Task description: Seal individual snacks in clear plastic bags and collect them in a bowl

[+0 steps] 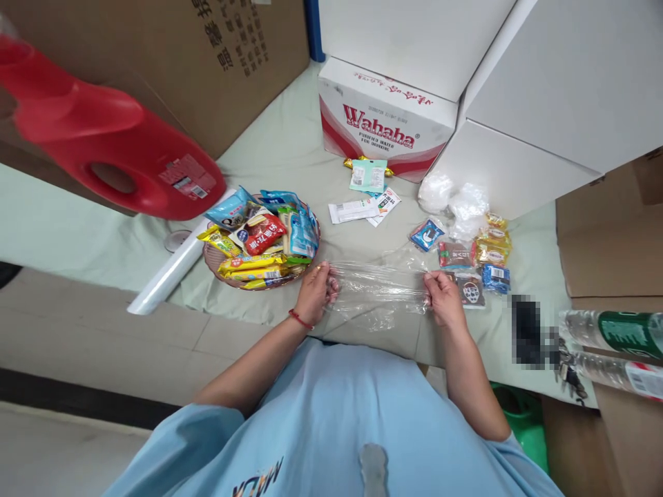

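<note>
A clear plastic bag or sheet [378,286] is stretched sideways between my hands, just above the table in front of my shirt. My left hand [315,295], with a red cord at the wrist, pinches its left edge. At the other end, my right hand [443,298] grips it closed-fingered. Left of my left hand stands a basket [210,266] heaped with packaged snacks [259,232]. Just beyond my right hand lie a brown packet [470,290], a blue packet [496,278], yellow packets [492,248] and a blue-and-white packet [427,235].
A white Wahaha carton [380,128] stands behind white packets [355,210] and a pale green packet [368,175]. Crumpled clear plastic [466,207] lies at right. A red jug [119,145] and plastic roll [170,262] are left; bottles [616,331] and keys [570,376] lie right.
</note>
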Demonstrator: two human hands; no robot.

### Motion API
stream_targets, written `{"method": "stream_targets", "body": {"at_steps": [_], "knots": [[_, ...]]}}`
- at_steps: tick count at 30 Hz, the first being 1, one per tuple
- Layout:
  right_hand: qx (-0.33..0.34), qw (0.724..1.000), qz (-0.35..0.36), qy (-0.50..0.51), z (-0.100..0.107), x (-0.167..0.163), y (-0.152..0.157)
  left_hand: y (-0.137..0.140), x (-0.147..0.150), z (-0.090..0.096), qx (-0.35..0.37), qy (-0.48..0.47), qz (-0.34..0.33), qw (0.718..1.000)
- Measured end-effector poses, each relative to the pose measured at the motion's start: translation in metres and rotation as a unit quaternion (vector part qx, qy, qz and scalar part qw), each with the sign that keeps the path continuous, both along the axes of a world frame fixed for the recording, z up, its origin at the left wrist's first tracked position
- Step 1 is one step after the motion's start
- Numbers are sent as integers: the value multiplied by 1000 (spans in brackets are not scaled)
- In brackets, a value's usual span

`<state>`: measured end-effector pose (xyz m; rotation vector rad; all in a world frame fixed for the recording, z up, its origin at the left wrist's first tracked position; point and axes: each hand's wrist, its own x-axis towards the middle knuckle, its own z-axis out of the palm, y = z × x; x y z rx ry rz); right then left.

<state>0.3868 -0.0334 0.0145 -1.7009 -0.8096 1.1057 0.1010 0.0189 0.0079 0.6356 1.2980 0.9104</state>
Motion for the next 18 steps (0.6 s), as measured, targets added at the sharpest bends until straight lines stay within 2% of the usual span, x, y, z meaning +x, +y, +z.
{"method": "stream_targets", "body": {"at_steps": [3, 5, 8, 10, 12, 15, 18], "knots": [[22, 993, 40, -111, -3, -1, 2, -1, 2, 1, 21, 23, 23, 999], [51, 989, 55, -130, 0, -6, 0, -3, 2, 5, 52, 15, 25, 998], [103, 994, 30, -5, 9, -14, -8, -9, -2, 13, 130, -5, 7, 991], [105, 991, 3, 77, 13, -20, -11, -10, -5, 14, 186, 20, -5, 982], [67, 992, -8, 102, 10, -24, -10, -7, -5, 9, 210, 86, -10, 974], [-1, 996, -17, 91, -3, -27, -3, 1, -2, -8, 214, 212, -30, 953], [-12, 997, -32, 64, -16, -28, 3, 1, 4, -23, 277, 340, -49, 897]]}}
